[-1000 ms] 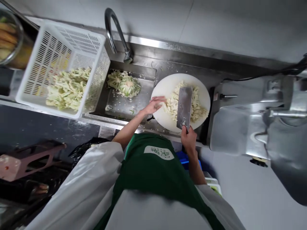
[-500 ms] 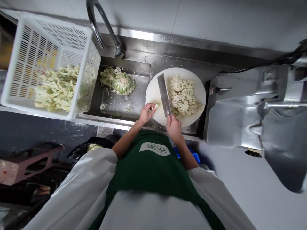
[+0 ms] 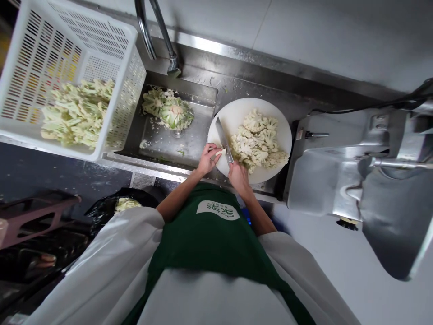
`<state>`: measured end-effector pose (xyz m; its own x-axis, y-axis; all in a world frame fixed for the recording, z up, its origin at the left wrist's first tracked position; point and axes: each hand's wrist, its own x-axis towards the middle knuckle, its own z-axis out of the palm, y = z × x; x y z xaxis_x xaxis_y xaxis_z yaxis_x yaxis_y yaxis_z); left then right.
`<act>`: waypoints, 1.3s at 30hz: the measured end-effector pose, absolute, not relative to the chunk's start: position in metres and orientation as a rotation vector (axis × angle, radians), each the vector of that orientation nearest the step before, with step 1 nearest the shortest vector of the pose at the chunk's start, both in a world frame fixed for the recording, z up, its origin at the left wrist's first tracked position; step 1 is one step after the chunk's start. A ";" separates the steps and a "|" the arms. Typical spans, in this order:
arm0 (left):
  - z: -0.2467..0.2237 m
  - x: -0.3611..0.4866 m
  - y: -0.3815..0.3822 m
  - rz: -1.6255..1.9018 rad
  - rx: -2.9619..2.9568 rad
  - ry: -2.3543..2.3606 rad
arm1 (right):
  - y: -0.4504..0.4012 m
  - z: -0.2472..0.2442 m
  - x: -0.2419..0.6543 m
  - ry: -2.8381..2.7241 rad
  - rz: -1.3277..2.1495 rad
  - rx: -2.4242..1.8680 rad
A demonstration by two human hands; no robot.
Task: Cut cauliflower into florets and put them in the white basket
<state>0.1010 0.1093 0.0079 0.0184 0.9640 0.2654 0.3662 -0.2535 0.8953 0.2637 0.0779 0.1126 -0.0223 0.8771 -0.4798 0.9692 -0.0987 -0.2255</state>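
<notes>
My right hand is wrapped round the handle of a cleaver, whose blade points away from me over the round white cutting board. In my left hand a small cauliflower piece is pinched at the board's left edge, close beside the blade. A heap of cauliflower florets covers the board's right half. Trimmed cauliflower heads lie in the sink to the left, with crumbs scattered about them.
A white perforated crate with cut cauliflower stands left of the sink. The faucet rises behind. On the right is a metal machine. A black bag with scraps hangs below the counter's edge.
The cleaver has moved left, its blade turned narrower to my view and now close to the piece in my left hand. The whole view has tilted slightly.
</notes>
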 end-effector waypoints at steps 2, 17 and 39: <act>0.005 0.100 0.108 1.207 1.662 1.394 | 0.078 0.114 0.267 1.973 -0.781 2.051; -0.008 0.100 0.106 1.336 1.697 1.272 | 0.084 0.130 0.258 2.155 -0.824 2.322; -0.004 0.096 0.103 1.132 1.699 1.412 | 0.081 0.105 0.259 1.995 -0.896 2.197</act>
